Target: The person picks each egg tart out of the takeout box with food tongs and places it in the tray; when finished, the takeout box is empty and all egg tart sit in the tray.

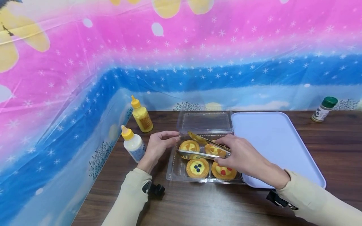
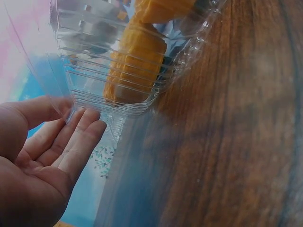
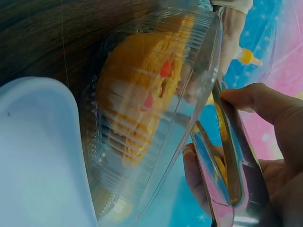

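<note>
A clear plastic box (image 1: pixel 177 172) holds several egg tarts, its lid (image 1: pixel 205 121) folded back behind it. One front tart (image 1: pixel 197 168) has dark blue berries on top; its neighbour (image 1: pixel 223 171) carries red pieces. Behind them lie a tart with orange pieces (image 1: pixel 189 145) and another tart (image 1: pixel 214 150) partly covered by the tongs. My left hand (image 1: pixel 158 145) pinches the box's rim at the back left corner. My right hand (image 1: pixel 245 155) grips metal tongs (image 1: pixel 202 154), whose spread arms lie over the back tarts. Whether the tongs touch a tart, I cannot tell.
A pale lavender tray (image 1: pixel 271 135) lies directly right of the box. To the left stand a yellow squeeze bottle (image 1: pixel 142 117) and a white bottle with a yellow cap (image 1: pixel 134 146). A green-capped shaker (image 1: pixel 324 109) is at the back right, near the patterned cloth (image 1: pixel 226 75).
</note>
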Demonstrator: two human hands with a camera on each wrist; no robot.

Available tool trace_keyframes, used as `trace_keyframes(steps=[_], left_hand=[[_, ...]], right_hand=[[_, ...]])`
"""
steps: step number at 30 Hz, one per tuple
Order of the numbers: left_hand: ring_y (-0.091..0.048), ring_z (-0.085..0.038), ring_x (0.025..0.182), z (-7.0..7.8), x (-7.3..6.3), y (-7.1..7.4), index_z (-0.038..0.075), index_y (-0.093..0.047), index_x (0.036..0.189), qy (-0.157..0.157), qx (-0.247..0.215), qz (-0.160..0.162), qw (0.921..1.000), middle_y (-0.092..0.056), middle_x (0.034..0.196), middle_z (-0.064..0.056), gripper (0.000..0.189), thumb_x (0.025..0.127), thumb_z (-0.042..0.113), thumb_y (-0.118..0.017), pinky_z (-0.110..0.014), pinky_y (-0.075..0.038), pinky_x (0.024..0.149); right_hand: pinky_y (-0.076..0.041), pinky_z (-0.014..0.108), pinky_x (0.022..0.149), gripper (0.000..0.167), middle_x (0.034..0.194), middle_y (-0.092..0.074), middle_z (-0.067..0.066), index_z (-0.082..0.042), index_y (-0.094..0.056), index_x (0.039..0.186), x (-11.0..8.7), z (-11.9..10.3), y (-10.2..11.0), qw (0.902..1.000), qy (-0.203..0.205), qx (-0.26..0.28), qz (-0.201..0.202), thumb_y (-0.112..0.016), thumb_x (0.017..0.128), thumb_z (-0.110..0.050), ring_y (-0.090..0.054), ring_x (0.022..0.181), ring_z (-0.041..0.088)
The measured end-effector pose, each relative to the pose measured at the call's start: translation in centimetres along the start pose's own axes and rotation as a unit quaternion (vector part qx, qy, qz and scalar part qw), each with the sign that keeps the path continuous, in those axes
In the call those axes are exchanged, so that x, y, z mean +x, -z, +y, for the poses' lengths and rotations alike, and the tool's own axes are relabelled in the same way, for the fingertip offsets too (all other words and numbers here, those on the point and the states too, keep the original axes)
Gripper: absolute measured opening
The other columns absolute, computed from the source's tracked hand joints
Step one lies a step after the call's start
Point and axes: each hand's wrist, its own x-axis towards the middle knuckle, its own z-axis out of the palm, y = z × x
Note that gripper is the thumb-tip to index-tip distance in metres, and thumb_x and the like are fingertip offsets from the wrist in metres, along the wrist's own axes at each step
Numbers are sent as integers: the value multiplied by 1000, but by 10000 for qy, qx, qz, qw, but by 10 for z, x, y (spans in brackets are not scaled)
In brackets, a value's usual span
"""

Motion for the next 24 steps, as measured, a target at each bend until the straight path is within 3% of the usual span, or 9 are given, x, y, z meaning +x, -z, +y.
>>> trace_keyframes(steps=[10, 19, 24], left_hand=[[-74, -23, 107, 0, 0, 0, 3, -79, 121, -3, -9, -36, 10000, -77, 119, -11, 23, 98, 5, -76, -38, -60, 96], [-74, -22, 106, 0, 0, 0, 3, -79, 120, 14, -7, -7, 10000, -77, 118, -11, 23, 98, 4, -76, -36, -61, 94], [-75, -24, 102, 1, 0, 0, 2, -79, 120, -31, -4, 0, 10000, -77, 118, -12, 24, 97, 5, -77, -35, -62, 91]], right_hand=[[-59, 46, 81, 51, 124, -72, 16, 1, -72, 128, 0, -4, -8, 9998, 54, -113, 125, -88, 82, -15, -68, 97, 26], [-50, 33, 63, 52, 107, -71, 8, 3, -71, 129, 0, -10, -11, 9998, 75, -153, 83, -89, 83, -13, -52, 72, 12], [-49, 31, 60, 54, 105, -70, 7, 3, -70, 130, -3, -13, -10, 9996, -2, -279, 56, -90, 83, -14, -52, 72, 12]])
